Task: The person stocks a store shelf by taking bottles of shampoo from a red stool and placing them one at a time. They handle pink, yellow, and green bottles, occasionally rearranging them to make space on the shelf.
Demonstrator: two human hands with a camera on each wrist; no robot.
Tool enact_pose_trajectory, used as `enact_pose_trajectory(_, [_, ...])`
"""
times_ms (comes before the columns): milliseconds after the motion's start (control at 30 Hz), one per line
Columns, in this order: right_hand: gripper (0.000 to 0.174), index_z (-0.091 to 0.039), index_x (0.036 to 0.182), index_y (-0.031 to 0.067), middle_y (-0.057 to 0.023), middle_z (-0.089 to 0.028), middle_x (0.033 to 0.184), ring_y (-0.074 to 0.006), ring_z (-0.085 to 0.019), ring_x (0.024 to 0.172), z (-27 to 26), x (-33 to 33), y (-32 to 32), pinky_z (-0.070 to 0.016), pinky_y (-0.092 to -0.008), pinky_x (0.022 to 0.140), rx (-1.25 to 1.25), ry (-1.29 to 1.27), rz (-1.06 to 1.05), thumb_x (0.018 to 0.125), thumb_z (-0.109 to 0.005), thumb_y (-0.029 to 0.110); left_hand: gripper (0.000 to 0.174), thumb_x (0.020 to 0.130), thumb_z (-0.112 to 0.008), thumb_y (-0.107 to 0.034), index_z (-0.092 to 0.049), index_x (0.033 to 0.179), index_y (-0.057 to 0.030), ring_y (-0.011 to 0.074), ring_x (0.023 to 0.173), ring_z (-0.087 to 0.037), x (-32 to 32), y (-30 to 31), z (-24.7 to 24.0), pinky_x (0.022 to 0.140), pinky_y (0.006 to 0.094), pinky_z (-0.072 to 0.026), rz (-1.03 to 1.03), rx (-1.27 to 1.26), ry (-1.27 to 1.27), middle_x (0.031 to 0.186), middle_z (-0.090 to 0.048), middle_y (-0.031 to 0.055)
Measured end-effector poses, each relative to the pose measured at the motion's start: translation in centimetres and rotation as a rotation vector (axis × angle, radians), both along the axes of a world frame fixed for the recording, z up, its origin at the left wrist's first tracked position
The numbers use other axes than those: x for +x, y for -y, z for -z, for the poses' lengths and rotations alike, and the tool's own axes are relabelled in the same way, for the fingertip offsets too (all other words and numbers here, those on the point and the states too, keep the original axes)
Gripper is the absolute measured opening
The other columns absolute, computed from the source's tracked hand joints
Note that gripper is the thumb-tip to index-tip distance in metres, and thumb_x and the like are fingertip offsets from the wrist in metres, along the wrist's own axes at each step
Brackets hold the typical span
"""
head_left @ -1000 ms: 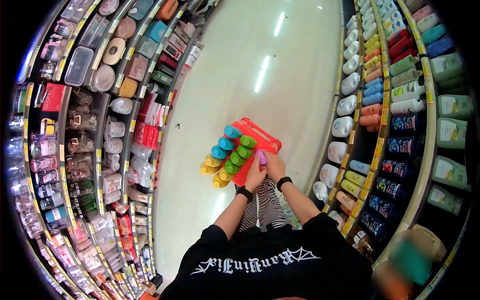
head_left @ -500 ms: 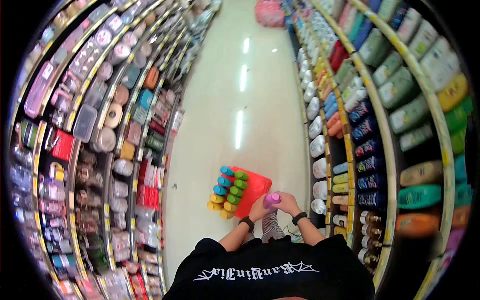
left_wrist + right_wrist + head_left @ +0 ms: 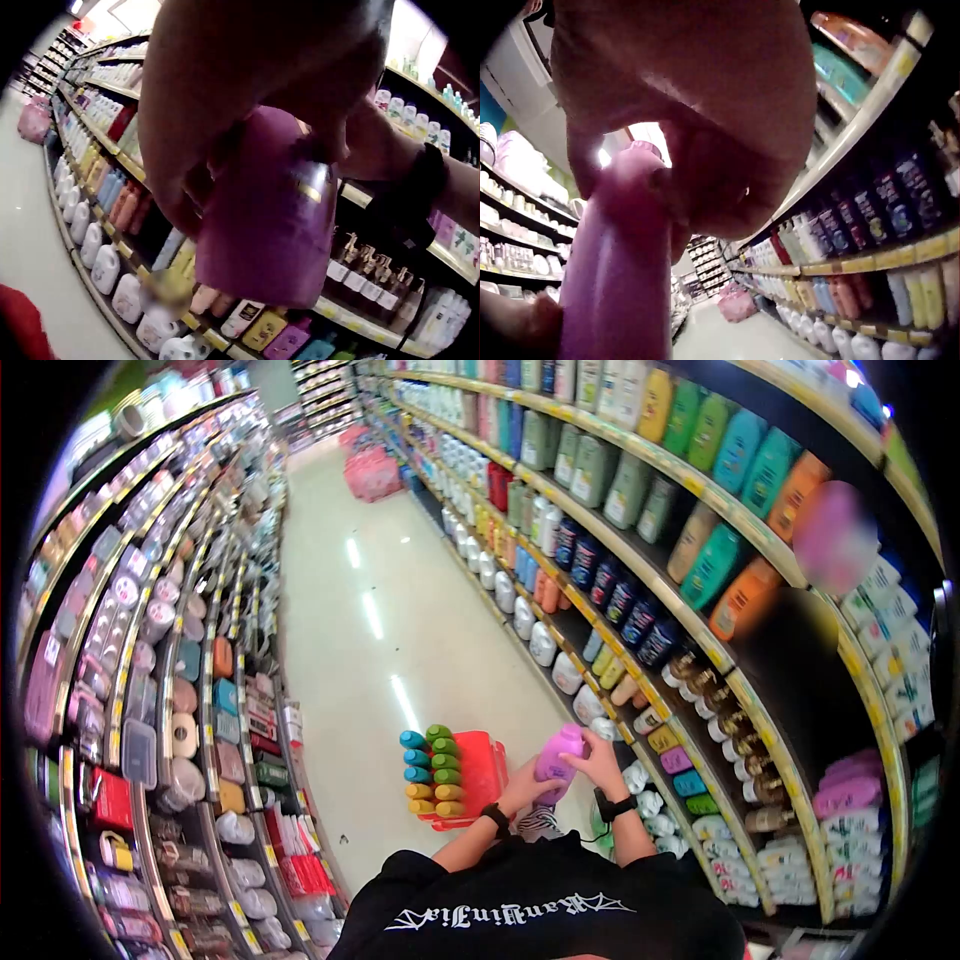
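A purple bottle is held up in front of the body, cap upward and leaning a little. My left hand grips its lower part, fingers curled round it. Near the cap, my right hand pinches the upper part between thumb and fingers. In the left wrist view the purple bottle shows its base end and a small gold label. The right wrist view has the purple bottle below the right hand.
Left of the hands a red basket on the floor stands beside rows of blue, green and yellow bottles. Bottle-filled shelves line the right side; shelves of containers line the left. A pink bundle lies far down the aisle.
The head view has turned right and up toward the right shelves. Both hands have raised the purple bottle away from the basket, and more of its body shows.
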State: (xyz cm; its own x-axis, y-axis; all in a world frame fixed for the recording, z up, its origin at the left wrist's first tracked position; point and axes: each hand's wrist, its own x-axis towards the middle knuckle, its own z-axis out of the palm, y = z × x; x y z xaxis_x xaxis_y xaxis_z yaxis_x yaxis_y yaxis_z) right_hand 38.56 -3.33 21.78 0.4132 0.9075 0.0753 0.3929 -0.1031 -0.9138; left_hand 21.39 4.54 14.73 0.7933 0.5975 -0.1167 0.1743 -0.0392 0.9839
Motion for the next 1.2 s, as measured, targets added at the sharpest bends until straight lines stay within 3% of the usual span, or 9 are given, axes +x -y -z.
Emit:
enact_pose_trajectory(167, [0.049, -0.062, 0.114, 0.0016, -0.0075, -0.067, 0.084, -0.0122, -0.059, 0.067, -0.8, 1.1, 6.3, -0.0494, -0.0285, 0.063, 0.124, -0.068, 0.236, 0.077, -0.080, 0.029, 0.054, 0.081, -0.077, -0.022, -0.050, 0.122, 0.0006, 0.0182, 0.095, -0.064, 3.8, 4.5, -2.7, 0.083, 0.0327, -0.0522, 0.120, -0.105, 0.185, 0.107, -0.064, 0.0108])
enact_pose_trajectory(333, [0.057, -0.057, 0.121, 0.0033, -0.0150, -0.068, 0.083, -0.0267, -0.066, 0.072, -2.5, 1.2, 14.1, -0.0504, -0.0354, 0.068, 0.002, 0.044, 0.434, 0.082, -0.074, 0.041, 0.053, 0.082, -0.077, -0.021, -0.050, 0.122, -0.0002, 0.0169, 0.092, -0.063, 8.0, 9.5, -2.5, 0.080, 0.0313, -0.0517, 0.248, -0.066, 0.227, 0.106, -0.064, 0.0096])
enact_pose_trajectory(433, [0.058, -0.054, 0.125, 0.0047, -0.0157, -0.067, 0.082, -0.0276, -0.065, 0.071, -1.8, 1.7, 18.6, -0.0501, -0.0353, 0.067, 0.094, 0.065, 0.563, 0.084, -0.070, 0.042, 0.054, 0.081, -0.077, -0.022, -0.050, 0.123, -0.0004, 0.0172, 0.091, -0.063, 10.4, 12.7, -3.5, 0.080, 0.0321, -0.0516, 0.395, -0.081, 0.193, 0.104, -0.064, 0.0088])
enact_pose_trajectory(600, [0.046, -0.050, 0.134, 0.0071, -0.0185, -0.068, 0.099, -0.0293, -0.066, 0.079, -4.4, 2.6, 26.9, -0.0504, -0.0373, 0.071, 0.001, 0.033, 0.714, 0.095, -0.059, 0.029, 0.048, 0.080, -0.079, -0.025, -0.055, 0.115, -0.0016, 0.0171, 0.090, -0.064, 15.6, 19.3, -3.6, 0.079, 0.0312, -0.0514, 0.470, -0.085, 0.223, 0.101, -0.066, 0.0097])
enact_pose_trajectory(833, [0.049, -0.044, 0.142, 0.0099, -0.0206, -0.063, 0.119, -0.0296, -0.066, 0.081, -3.7, 5.6, 38.0, -0.0514, -0.0378, 0.074, -0.014, 0.073, 0.857, 0.095, -0.056, 0.020, 0.051, 0.080, -0.079, -0.026, -0.054, 0.117, -0.0017, 0.0198, 0.091, -0.065, 22.2, 29.4, -6.4, 0.080, 0.0333, -0.0514, 0.536, 0.028, 0.260, 0.101, -0.067, 0.0109])
enact_pose_trajectory(1000, [0.075, -0.033, 0.149, 0.0094, -0.0137, -0.065, 0.105, -0.0136, -0.059, 0.066, -4.1, 7.4, 43.4, -0.0492, -0.0284, 0.062, -0.053, 0.222, 0.885, 0.084, -0.070, 0.011, 0.049, 0.079, -0.079, -0.026, -0.057, 0.114, -0.0015, 0.0213, 0.091, -0.065, 25.5, 35.3, -7.1, 0.080, 0.0338, -0.0507, 0.535, -0.035, 0.303, 0.101, -0.068, 0.0110])
enact_pose_trajectory(1100, [0.079, -0.029, 0.150, 0.0099, -0.0130, -0.065, 0.101, -0.0148, -0.059, 0.063, -5.3, 7.7, 45.4, -0.0492, -0.0291, 0.059, -0.077, 0.211, 0.952, 0.083, -0.071, 0.012, 0.049, 0.078, -0.079, -0.026, -0.056, 0.114, -0.0017, 0.0222, 0.091, -0.065, 26.8, 37.9, -8.4, 0.080, 0.0343, -0.0506, 0.592, -0.016, 0.321, 0.101, -0.068, 0.0116])
enact_pose_trajectory(1133, [0.088, -0.021, 0.153, 0.0140, -0.0187, -0.065, 0.106, -0.0255, -0.066, 0.071, -4.9, 8.0, 46.1, -0.0525, -0.0373, 0.064, -0.101, 0.211, 0.968, 0.081, -0.071, 0.021, 0.049, 0.078, -0.080, -0.027, -0.056, 0.113, -0.0015, 0.0237, 0.092, -0.065, 27.2, 38.7, -8.4, 0.080, 0.0348, -0.0503, 0.598, -0.008, 0.320, 0.101, -0.067, 0.0124])
enact_pose_trajectory(1200, [0.093, -0.017, 0.153, 0.0125, -0.0192, -0.065, 0.104, -0.0271, -0.066, 0.072, -4.6, 8.4, 47.0, -0.0529, -0.0377, 0.064, -0.113, 0.265, 1.021, 0.079, -0.073, 0.022, 0.050, 0.077, -0.080, -0.027, -0.056, 0.113, -0.0012, 0.0246, 0.092, -0.065, 27.8, 40.1, -9.2, 0.081, 0.0353, -0.0502, 0.622, 0.026, 0.318, 0.101, -0.067, 0.0128])
